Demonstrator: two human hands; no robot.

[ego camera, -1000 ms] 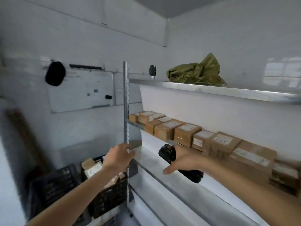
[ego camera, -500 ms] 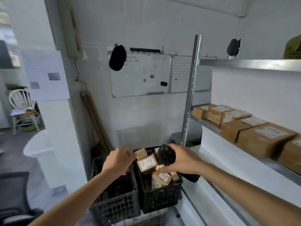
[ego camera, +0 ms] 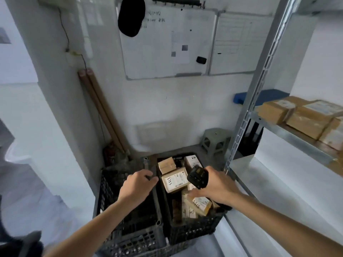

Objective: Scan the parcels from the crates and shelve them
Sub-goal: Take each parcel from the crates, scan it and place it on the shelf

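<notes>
So the person was leaning over two black plastic crates on the floor, parked side by side right next to the metal shelving unit. The right hand had its fingers wrapped around a black handheld scanner, holding it above the right crate, scanner head tipped toward the boxes inside. That crate was stuffed with small cardboard parcels lying at all angles, the most obvious being a white-labelled parcel with handwritten digits, sitting just left of the scanner, plus another labelled parcel right under the wrist.

The left hand was over the left crate, fingers curled down at the rim where the two crates meet; couldn't really tell if it was actually gripping the edge or just resting there. The contents of that crate were too dark to make out.

More brown shelved parcels were lined up on the rack's middle shelf at right. A whiteboard hung on the wall behind, and a small grey stool stood by the shelf post.
</notes>
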